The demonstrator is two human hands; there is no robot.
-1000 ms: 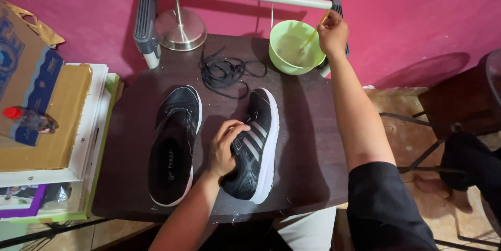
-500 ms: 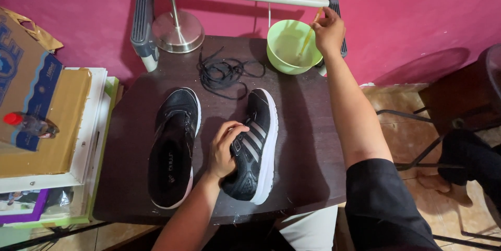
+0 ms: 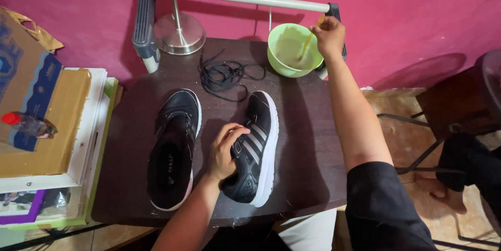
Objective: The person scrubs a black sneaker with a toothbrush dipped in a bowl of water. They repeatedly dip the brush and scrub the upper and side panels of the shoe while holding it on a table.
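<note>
Two black sneakers with white soles lie on a dark wooden table. The left sneaker lies flat, its opening up. The right sneaker, with white stripes, is tilted on its side, and my left hand presses on it and holds it. My right hand reaches to the far edge and grips a thin orange-handled brush that dips into a light green bowl. A tangle of black laces lies between the bowl and the shoes.
A metal lamp base with a long horizontal bar stands at the back against the pink wall. Cardboard boxes and a small bottle are stacked to the left. A dark chair stands at the right.
My right hand has stayed at the green bowl, shifting slightly with the brush. My left hand keeps its hold on the striped sneaker. The view has shifted a little.
</note>
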